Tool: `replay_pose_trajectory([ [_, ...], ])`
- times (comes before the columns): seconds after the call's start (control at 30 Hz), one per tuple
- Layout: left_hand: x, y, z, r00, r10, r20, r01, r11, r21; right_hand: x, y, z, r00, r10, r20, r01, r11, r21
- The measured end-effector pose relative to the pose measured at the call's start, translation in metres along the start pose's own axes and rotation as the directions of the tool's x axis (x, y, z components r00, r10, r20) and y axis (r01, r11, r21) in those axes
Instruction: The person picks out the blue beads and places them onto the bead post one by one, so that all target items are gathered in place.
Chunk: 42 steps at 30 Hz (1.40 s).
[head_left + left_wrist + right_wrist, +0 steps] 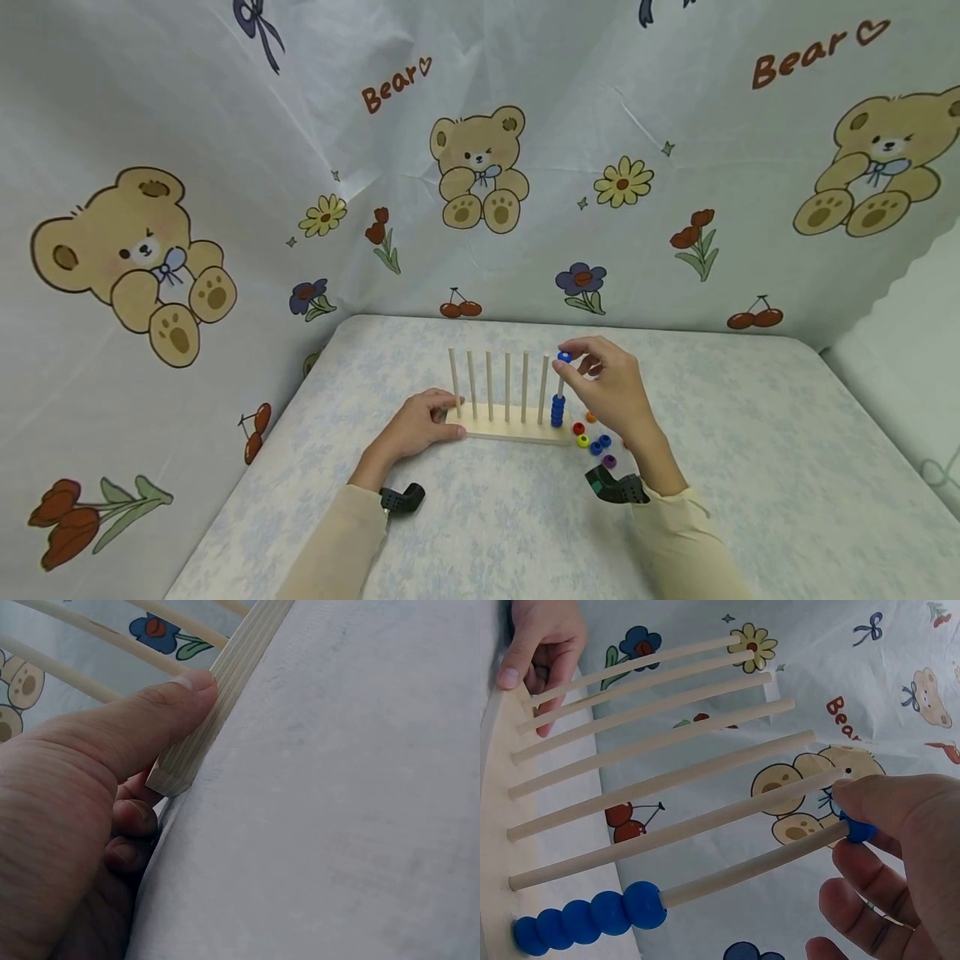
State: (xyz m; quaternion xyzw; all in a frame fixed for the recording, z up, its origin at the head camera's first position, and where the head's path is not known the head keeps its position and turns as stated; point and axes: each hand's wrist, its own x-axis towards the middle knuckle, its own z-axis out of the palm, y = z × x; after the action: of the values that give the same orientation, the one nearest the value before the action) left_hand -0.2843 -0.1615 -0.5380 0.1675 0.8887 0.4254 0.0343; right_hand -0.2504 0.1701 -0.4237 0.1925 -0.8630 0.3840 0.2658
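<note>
At the bottom of the head view, 2 pale sleeves [337, 542] rest over a mottled table [510, 533], each with a black wrist camera [402, 498] near the cuff. Farther in, right of centre, lie loose beads [609, 461] in purple, blue, yellow, red and orange, near the right end of a wooden base [506, 432]. The base lies just below mid-frame, its long axis running across the picture. The left hand [420, 423] grips its left end, thumb at the front edge and fingers bent about the end. At the right end, the outermost of 7 pegs [757, 864] carries 5 stacked blue beads [583, 921] at its foot. The right hand [609, 387], nearer to this peg, pinches 1 blue bead [564, 357] between thumb and fingertip, the other fingers loosely bent. That bead lies to the hand's left in the frame, at the peg's upper tip and roughly in line with its upright axis; whether it is threaded cannot be told. Behind, a bear-print backdrop [555, 75] fills the upper frame.
</note>
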Motion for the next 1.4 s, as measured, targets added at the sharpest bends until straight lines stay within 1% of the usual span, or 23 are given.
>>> replay_pose_trajectory([
  [0.17, 0.0, -0.002, 0.0, 1.0, -0.001, 0.004, 0.001, 1.0, 0.0, -0.001, 0.0, 0.0, 1.0, 0.019, 0.016, -0.018, 1.0, -0.008],
  [0.4, 0.0, -0.001, -0.001, 1.0, 0.008, 0.005, -0.008, 1.0, 0.0, -0.001, 0.002, 0.0, 0.999, 0.025, 0.028, -0.025, 1.0, -0.019],
  [0.73, 0.0, -0.001, 0.0, 1.0, 0.005, 0.002, -0.005, 1.0, -0.001, 0.0, 0.003, -0.002, 0.999, -0.017, 0.04, 0.018, 0.999, -0.029],
  [0.93, 0.0, -0.001, 0.0, 1.0, 0.009, 0.007, -0.009, 1.0, -0.02, 0.0, 0.002, -0.006, 0.999, -0.014, 0.037, 0.014, 1.0, -0.016],
  [1.23, -0.001, -0.001, -0.001, 1.0, 0.009, 0.016, -0.009, 1.0, -0.006, 0.0, 0.005, -0.014, 0.999, -0.001, 0.033, 0.002, 1.0, -0.03],
  [1.4, 0.0, -0.003, -0.001, 1.0, 0.007, 0.017, -0.007, 1.0, 0.004, 0.0, 0.007, -0.022, 1.0, 0.019, 0.007, -0.018, 0.999, -0.031],
])
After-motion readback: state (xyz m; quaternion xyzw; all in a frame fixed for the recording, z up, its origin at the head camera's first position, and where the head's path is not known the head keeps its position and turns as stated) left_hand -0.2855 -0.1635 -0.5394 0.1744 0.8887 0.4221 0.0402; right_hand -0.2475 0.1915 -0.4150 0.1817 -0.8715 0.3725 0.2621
